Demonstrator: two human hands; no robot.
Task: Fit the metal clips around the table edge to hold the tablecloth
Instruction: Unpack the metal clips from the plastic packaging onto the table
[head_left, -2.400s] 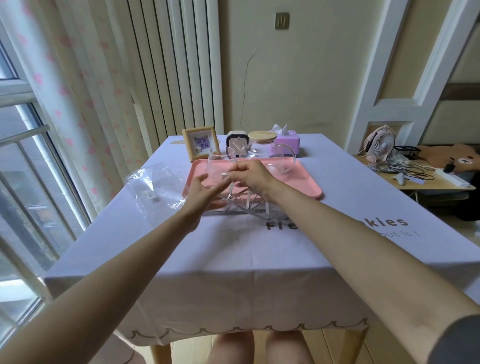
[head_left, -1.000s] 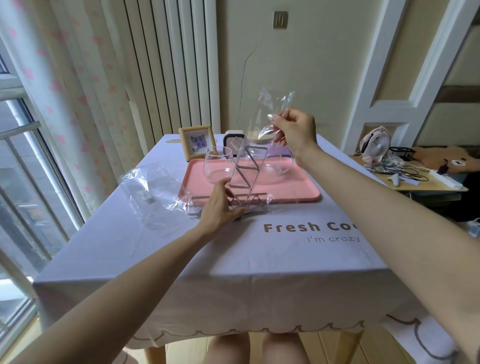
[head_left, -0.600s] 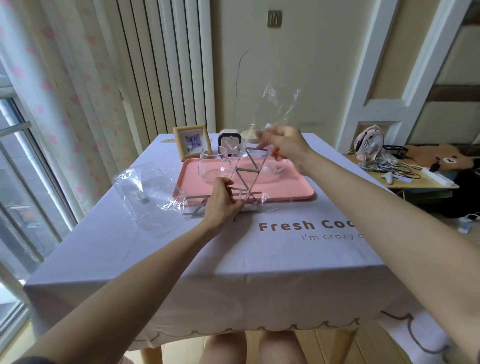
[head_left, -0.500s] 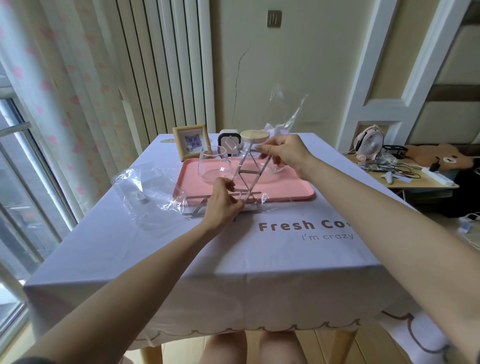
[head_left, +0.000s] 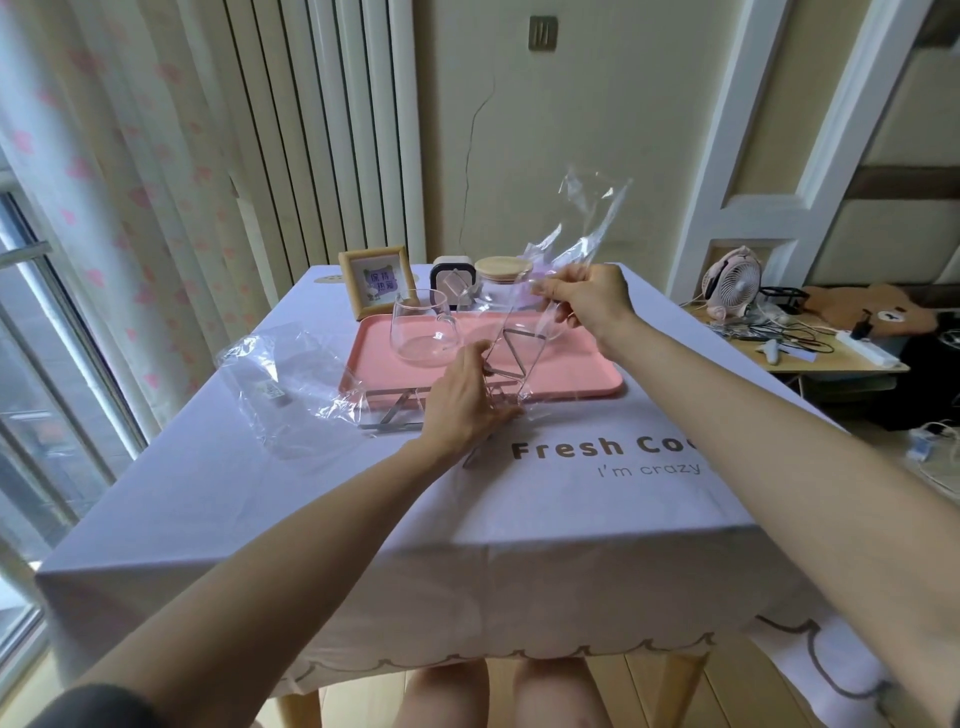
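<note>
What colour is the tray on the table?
Plain pink: the tray shows best in the head view, the only one.

Table (head_left: 680, 691) — tablecloth (head_left: 363, 519), pink tray (head_left: 571, 392), bag (head_left: 291, 374).

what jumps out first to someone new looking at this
Two bare arms meet mid-table: the right hand pinches a clear plastic bag up above the pink tray, while the left hand grips its lower end. Metal clips show through the bag and lie on the lilac tablecloth beside that hand.
</note>
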